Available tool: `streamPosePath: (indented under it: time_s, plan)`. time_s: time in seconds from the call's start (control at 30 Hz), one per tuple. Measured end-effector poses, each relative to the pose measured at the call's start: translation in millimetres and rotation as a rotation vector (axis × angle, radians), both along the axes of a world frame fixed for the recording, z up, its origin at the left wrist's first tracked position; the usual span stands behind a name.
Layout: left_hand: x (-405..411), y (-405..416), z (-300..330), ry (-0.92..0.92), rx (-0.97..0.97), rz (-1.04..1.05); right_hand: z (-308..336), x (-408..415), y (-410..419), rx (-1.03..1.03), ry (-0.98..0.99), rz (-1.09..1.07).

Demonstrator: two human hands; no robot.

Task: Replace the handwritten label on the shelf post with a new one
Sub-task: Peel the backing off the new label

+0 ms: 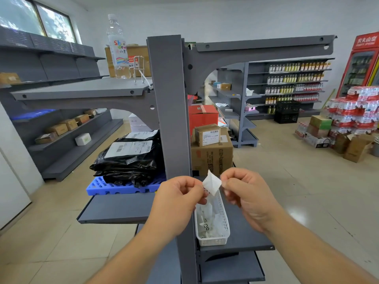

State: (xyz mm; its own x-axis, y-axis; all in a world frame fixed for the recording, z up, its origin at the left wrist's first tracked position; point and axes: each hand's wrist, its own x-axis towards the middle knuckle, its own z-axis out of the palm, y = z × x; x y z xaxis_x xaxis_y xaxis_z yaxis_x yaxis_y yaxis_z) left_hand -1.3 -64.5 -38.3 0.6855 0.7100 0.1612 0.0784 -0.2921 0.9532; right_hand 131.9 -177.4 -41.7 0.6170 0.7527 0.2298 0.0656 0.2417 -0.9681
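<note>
A small white paper label (211, 183) is held in front of the grey shelf post (171, 103), just above a white perforated basket (223, 232). My left hand (176, 199) pinches the label's left corner and my right hand (248, 191) pinches its right corner. The label is tilted like a diamond and its visible side is blank. The basket sits on the shelf to the right of the post and holds several white paper slips, one with dark handwriting. No label shows on the visible face of the post.
Left of the post, black parcel bags (129, 158) lie on a blue plastic pallet (114, 188). Cardboard boxes (211, 152) stand behind the basket. A water bottle (118, 48) stands on the upper shelf. Stocked shelves, a red fridge (361, 64) and stacked water packs fill the right.
</note>
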Motion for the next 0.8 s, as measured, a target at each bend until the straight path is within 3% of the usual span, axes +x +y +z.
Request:
streamPosePath:
  time_s: [0.4,0.6,0.8]
  plan:
    - [55,-25,-67,0.049,-0.527,-0.060,-8,36,-49,-0.012,0.107,-0.037]
    - [92,-27,-126,0.117,-0.796,0.144,-14,48,-73,-0.006,0.122,-0.091]
    - [117,-17,-167,0.129,-0.860,0.380,-24,55,-98,-0.032,0.138,-0.122]
